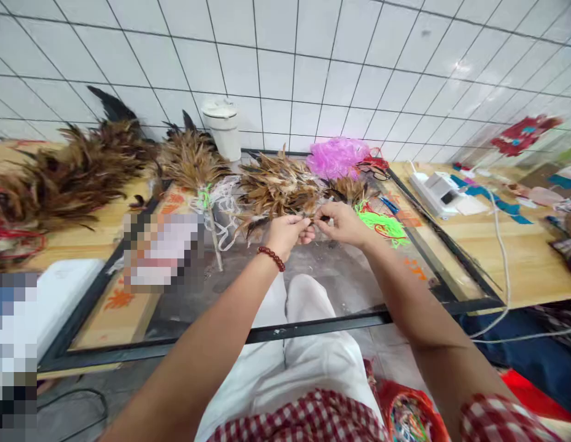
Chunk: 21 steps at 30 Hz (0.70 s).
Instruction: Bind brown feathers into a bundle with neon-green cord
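Note:
My left hand (290,235), with a red-brown bead bracelet (271,258) on the wrist, is closed in a pinch over the glass-topped table. Its fingertips meet those of my right hand (339,224), which is pinched too. Between them shows a small dark brown piece (317,220); it may be a feather, but its kind is too small to tell. Just beyond the hands lies a heap of brown feathers (280,184). Bright green cord (385,227) lies to the right of my right hand. A feather bundle on a stick (193,159), bound with green, lies to the left.
Large feather bundles (78,172) lie at the far left. A white lidded cup (223,129) stands by the tiled wall, with pink fluff (336,156) further right. The black table frame (322,326) crosses above my knees. A white cable (498,245) hangs at the right edge.

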Available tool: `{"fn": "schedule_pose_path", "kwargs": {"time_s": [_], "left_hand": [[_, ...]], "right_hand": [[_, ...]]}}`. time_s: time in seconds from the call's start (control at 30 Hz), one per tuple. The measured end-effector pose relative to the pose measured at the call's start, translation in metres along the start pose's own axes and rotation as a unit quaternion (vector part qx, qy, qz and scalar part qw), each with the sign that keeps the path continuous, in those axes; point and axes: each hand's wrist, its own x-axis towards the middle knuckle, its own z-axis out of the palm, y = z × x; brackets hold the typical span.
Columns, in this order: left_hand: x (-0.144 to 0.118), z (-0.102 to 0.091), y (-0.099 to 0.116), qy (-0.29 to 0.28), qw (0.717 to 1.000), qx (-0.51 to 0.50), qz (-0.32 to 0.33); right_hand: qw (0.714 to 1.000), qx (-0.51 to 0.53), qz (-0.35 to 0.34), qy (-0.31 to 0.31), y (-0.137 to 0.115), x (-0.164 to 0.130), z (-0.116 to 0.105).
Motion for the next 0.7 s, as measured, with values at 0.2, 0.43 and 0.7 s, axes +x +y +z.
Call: {"fn": "schedule_pose_path", "kwargs": {"time_s": [0.2,0.43,0.7], "left_hand": [[0.0,0.003,-0.005,-0.039,0.997,0.071,-0.005],[0.007,-0.004,0.006,0.091,0.981,-0.109,0.134],[0.013,-0.005,0.006,0.14,0.966,-0.131,0.174]], "right_hand": [[1.0,-0.016,0.002,-0.01,0.004,0.0,0.008],[0.994,0.003,0.097,0.051,0.009,-0.004,0.008],[0.985,-0.026,0.161,-0.058,-0.022,0.001,0.038]]}}
